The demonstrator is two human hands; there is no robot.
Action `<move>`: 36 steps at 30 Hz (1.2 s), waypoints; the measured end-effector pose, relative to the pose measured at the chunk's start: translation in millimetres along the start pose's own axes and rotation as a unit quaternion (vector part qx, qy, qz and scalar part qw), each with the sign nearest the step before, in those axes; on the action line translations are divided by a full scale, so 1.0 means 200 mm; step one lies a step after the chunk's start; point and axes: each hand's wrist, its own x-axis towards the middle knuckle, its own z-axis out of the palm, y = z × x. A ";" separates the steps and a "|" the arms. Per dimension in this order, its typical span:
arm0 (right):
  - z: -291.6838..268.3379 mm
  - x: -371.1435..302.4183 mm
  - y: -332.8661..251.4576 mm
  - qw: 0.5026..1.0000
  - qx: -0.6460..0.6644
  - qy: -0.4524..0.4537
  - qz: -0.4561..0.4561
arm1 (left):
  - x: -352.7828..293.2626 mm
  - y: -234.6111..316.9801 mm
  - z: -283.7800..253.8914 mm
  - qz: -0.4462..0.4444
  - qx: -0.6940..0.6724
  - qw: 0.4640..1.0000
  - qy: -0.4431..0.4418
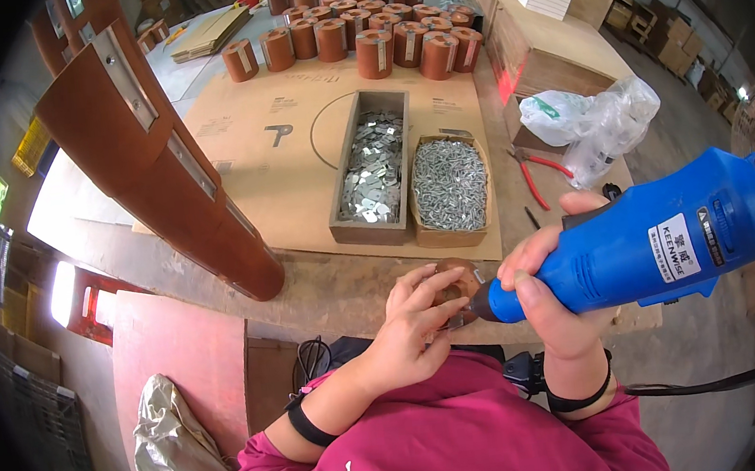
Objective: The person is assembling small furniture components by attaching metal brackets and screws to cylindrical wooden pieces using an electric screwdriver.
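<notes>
In my right hand [545, 296] is a blue electric screwdriver [636, 240], its body lying to the right and its dark nose pointing left. The fingers wrap round the front of its casing. My left hand [418, 318] is closed over a small reddish-brown piece [467, 283] at the table's near edge, hiding most of it. The screwdriver's nose meets that piece right beside my left fingertips; the contact point itself is hidden. Just beyond stand a cardboard box of silver screws [451, 186] and a long wooden box of flat metal plates [376, 176].
Several reddish-brown rolls [374, 55] crowd the table's far end. A tall stack of curved brown pieces with metal strips [149, 158] leans at the left. Red-handled pliers [533, 182] and clear plastic bags [610, 128] lie at the right. A black cord [715, 384] trails lower right.
</notes>
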 end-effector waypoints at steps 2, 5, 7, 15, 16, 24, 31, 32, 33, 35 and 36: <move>0.00 0.00 0.00 1.000 -0.004 0.007 0.008 | 0.00 0.00 0.00 0.000 -0.001 1.000 -0.004; 0.00 0.00 0.00 1.000 -0.002 -0.010 0.007 | -0.01 -0.01 0.00 -0.007 -0.004 1.000 -0.003; 0.00 0.00 0.00 1.000 -0.009 -0.010 0.004 | -0.01 -0.01 0.01 -0.004 0.001 1.000 -0.003; 0.00 0.01 -0.01 0.996 -0.043 -0.044 0.058 | 0.01 -0.03 0.02 -0.007 0.073 0.997 0.001; 0.01 0.01 -0.01 0.995 -0.051 -0.061 0.051 | 0.02 -0.02 0.02 -0.016 0.114 0.993 0.002; 0.04 0.04 0.03 0.996 -0.019 -0.060 0.060 | 0.05 -0.06 0.11 -0.014 0.184 0.982 0.048; 0.05 0.04 0.04 0.996 0.011 -0.047 0.079 | 0.03 -0.09 0.13 -0.004 0.172 0.982 0.071; 0.06 0.04 0.04 0.995 0.026 -0.034 0.086 | 0.03 -0.08 0.13 -0.004 0.172 0.983 0.070; 0.07 0.04 0.04 0.995 0.041 -0.021 0.093 | 0.04 -0.08 0.13 -0.008 0.175 0.982 0.068; 0.06 0.04 0.05 0.996 0.029 -0.021 0.087 | 0.04 -0.07 0.13 -0.011 0.178 0.982 0.064; 0.06 0.04 0.05 0.996 0.017 -0.022 0.081 | 0.04 -0.07 0.12 -0.010 0.179 0.982 0.065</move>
